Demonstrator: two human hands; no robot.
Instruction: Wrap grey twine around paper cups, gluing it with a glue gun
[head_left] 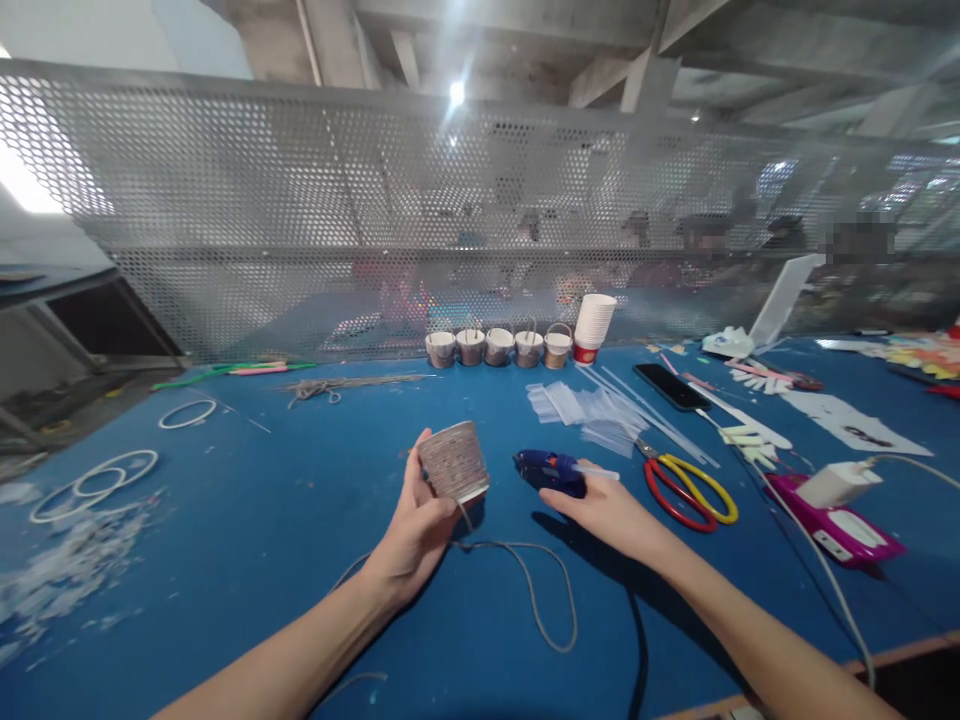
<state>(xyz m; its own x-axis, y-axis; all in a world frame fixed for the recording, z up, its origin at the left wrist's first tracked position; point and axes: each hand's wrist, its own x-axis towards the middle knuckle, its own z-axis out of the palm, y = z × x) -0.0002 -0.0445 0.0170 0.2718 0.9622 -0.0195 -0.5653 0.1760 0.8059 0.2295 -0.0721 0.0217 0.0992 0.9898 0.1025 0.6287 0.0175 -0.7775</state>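
My left hand (pixel 420 520) is closed around a small cup wrapped in grey-brown cord (pixel 455 462), which it holds tilted above the blue table. A loose length of the cord (pixel 551 560) runs from the cup and loops across the tabletop. To the right, my right hand (pixel 604 510) grips a dark blue glue gun (pixel 553 472), with a clear glue stick (pixel 600 472) protruding from its back. The gun's nozzle points left toward the cup, with a gap between them.
Several cord-wrapped cups (pixel 499 348) and a stack of paper cups (pixel 595 325) line the perforated metal screen (pixel 300 200). Scissors with red and yellow handles (pixel 686 490), a phone (pixel 670 386) and a magenta power strip (pixel 840 520) lie right. White rings (pixel 97 482) lie left.
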